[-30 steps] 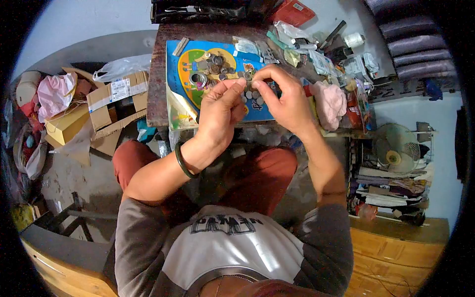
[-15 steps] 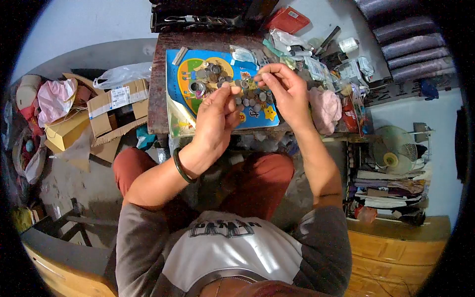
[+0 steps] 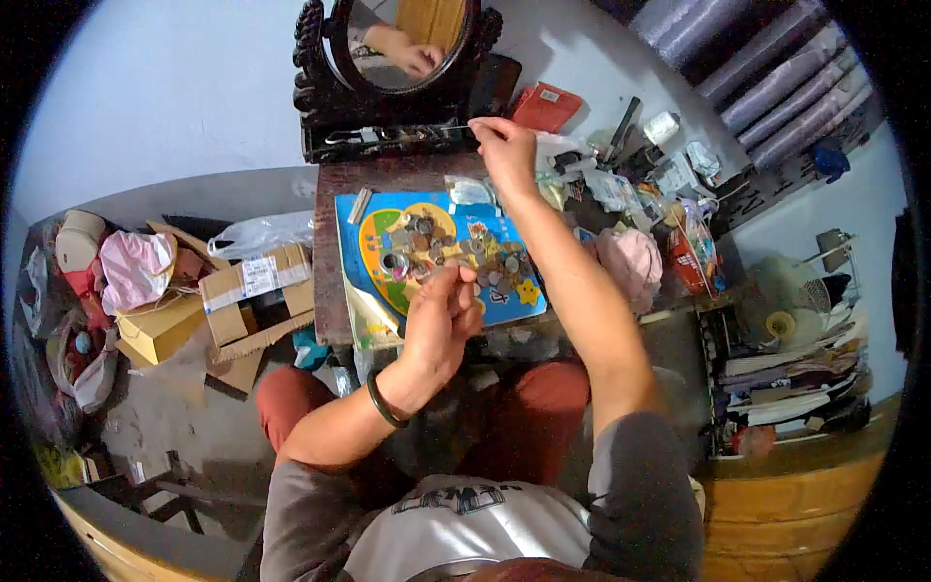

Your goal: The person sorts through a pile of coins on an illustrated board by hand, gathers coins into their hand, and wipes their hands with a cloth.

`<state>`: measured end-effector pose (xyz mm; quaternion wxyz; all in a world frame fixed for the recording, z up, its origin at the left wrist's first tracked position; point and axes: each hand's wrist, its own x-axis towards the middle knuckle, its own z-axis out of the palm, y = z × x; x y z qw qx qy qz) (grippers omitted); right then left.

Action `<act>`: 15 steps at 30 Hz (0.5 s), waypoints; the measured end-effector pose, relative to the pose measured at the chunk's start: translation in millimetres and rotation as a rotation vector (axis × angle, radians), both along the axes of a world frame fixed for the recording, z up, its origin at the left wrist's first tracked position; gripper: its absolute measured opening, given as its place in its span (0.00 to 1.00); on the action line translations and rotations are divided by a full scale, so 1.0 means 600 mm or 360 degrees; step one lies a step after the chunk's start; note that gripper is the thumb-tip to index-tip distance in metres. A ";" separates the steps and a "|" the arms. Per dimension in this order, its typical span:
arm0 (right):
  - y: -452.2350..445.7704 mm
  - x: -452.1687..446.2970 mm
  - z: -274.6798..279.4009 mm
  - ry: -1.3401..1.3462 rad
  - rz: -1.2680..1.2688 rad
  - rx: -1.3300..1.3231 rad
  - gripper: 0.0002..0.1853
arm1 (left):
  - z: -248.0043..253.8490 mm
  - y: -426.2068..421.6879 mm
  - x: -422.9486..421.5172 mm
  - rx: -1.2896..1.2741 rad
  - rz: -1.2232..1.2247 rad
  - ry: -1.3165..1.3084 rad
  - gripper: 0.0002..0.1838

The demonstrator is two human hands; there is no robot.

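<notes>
Through the head camera I see a thin pale strand (image 3: 453, 127) reaching left from the fingertips of the right hand (image 3: 504, 150), in front of the dark base of the mirror (image 3: 412, 53); thread or wire, I cannot tell. That hand is raised, thumb and fingers pinched together on the strand. Lower and nearer the body I have the left hand (image 3: 444, 320) with its fingers curled, thumb and forefinger close together, but I cannot tell whether anything sits between them. Just beyond it I make out coins (image 3: 419, 233) heaped and scattered over a blue booklet (image 3: 388, 201), with a round metal ring (image 3: 396, 262) among them. The booklet lies on a dark wooden table (image 3: 407, 177), its near left corner curled up. A dark bracelet (image 3: 384, 403) circles the left wrist. To the right of the booklet I find a pink cloth (image 3: 630, 262) and a red basket (image 3: 690, 270); behind them, a red box (image 3: 546, 107). Off the table's left side I see an opened cardboard box (image 3: 260, 276) near a pink bag (image 3: 139, 270).
</notes>
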<state>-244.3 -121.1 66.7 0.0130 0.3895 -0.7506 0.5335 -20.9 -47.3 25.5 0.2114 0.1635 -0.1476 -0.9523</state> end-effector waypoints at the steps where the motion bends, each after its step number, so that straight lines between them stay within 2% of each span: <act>1: -0.016 -0.002 -0.003 0.0195 -0.0082 0.0032 0.07 | 0.000 -0.001 0.001 -0.0019 -0.0021 -0.0008 0.13; 6: -0.066 -0.013 -0.026 0.0236 -0.0205 0.0036 0.10 | -0.008 -0.005 0.005 -0.0057 -0.0070 0.0003 0.12; 9: -0.064 0.003 -0.018 0.0232 -0.0343 0.0214 0.08 | -0.014 -0.006 0.007 -0.0082 -0.0084 0.0062 0.12; 15: -0.033 -0.025 -0.033 0.0269 -0.0141 -0.0047 0.07 | -0.004 -0.001 0.007 0.0012 -0.0055 0.0025 0.13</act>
